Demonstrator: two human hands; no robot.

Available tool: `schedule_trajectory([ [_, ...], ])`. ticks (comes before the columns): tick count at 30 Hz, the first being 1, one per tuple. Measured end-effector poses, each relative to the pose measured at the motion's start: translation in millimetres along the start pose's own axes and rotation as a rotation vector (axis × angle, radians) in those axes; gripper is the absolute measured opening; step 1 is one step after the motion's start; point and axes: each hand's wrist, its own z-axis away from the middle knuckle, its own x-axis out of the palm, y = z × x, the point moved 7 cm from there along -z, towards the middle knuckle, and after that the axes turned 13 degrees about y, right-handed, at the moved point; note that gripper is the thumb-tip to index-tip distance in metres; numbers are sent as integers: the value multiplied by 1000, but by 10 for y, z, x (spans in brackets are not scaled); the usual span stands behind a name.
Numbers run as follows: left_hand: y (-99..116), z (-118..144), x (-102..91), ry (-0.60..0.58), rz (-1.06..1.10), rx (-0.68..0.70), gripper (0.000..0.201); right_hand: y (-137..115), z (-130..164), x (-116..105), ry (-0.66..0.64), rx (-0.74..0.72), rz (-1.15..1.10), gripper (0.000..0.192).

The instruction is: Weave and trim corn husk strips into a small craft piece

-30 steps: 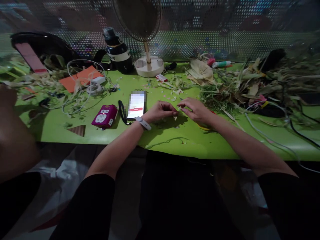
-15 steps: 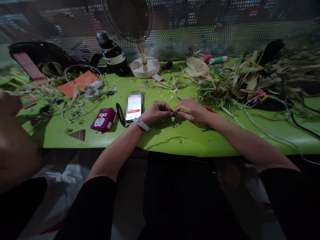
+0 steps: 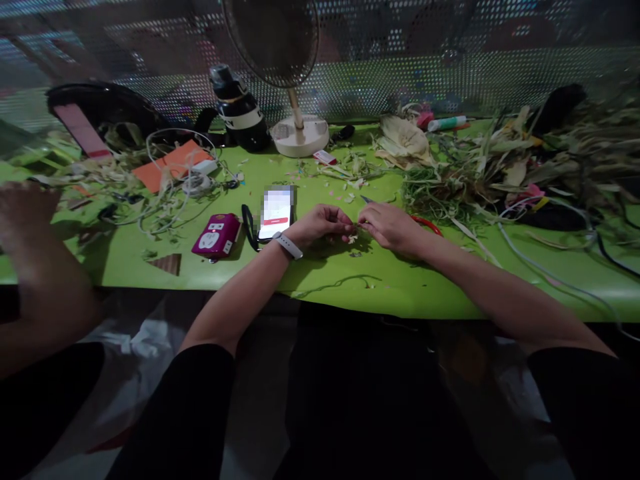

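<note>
A smooth, bright green table (image 3: 350, 293) runs the full width, its near edge curved. Behind it stands a perforated metal screen (image 3: 450, 73), dotted with small round holes. At the right lies a big loose heap of husks (image 3: 500, 167), dry and fibrous, pale tan mixed with green strips. A round mesh-faced fan (image 3: 280, 40) rises on a thin stalk from a cream disc base at the back. Left of it leans a dark bottle (image 3: 240, 110) with a pale band. A flat orange card (image 3: 173, 163) lies under tangled white cables (image 3: 170, 187). Nearer sit a glossy magenta socket block (image 3: 217, 235) and a lit phone (image 3: 276, 212), flat on the table.

At the far left, another person's hand (image 3: 25, 210) rests blurred on the table.

The left hand (image 3: 320, 225), a pale band on its wrist, lies knuckles up, its grip pinched together. The right hand (image 3: 390, 227) mirrors it, forearm stretched in from the right, fingertips meeting the left's. Between them both grips clamp on a small pale scrap (image 3: 354, 235), just above the table beside the phone; its exact shape is too small to tell. Red-handled scissors (image 3: 425, 223) show just behind the right hand.
</note>
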Motion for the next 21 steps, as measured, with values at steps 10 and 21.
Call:
schedule_trajectory([
  [10, -32, -27, 74, -84, 126, 4, 37, -51, -11, 11, -39, -17, 28, 21],
  [21, -33, -18, 9, 23, 208, -68, 29, -170, -7, -74, -35, -97, 67, 26],
])
